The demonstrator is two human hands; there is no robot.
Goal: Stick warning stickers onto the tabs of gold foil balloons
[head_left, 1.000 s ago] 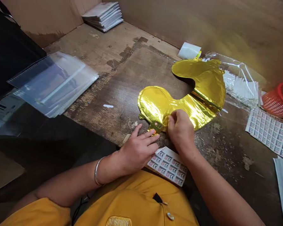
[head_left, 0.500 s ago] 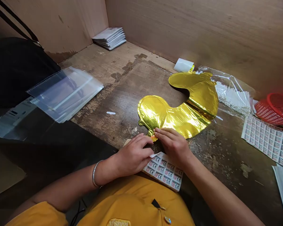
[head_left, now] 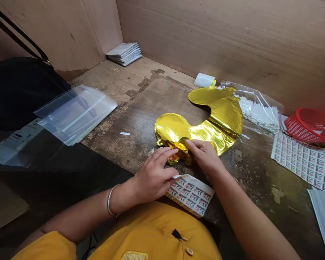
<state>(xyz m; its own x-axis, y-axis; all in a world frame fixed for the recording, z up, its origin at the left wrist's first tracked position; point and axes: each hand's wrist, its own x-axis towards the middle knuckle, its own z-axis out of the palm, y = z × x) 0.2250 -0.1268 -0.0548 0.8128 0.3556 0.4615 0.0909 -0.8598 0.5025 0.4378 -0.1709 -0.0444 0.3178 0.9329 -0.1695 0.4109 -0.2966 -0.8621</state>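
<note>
A gold foil balloon (head_left: 176, 126), flat and curved in shape, lies on the worn wooden table (head_left: 141, 119). My right hand (head_left: 206, 155) pinches the balloon's near edge between thumb and fingers, and the foil is creased and lifted there. My left hand (head_left: 154, 177) stretches its forefingers onto the balloon's neck. Its thumb and lower fingers hold a sheet of small printed stickers (head_left: 191, 193) with CE marks, just in front of my body. The sheet's upper edge curls a little. Part of it is hidden behind my left hand.
Clear plastic sleeves (head_left: 78, 112) lie at the left beside a black bag (head_left: 24, 90). A paper stack (head_left: 124, 53) sits in the back corner. Rightward are a clear bag of white sticks (head_left: 260, 112), a red basket (head_left: 308, 126) and another sticker sheet (head_left: 303, 159).
My right hand has shifted from pressing the balloon's neck to pinching and lifting its near edge. The foil there has creased upward. My left fingers have straightened onto the foil. The view has shifted slightly.
</note>
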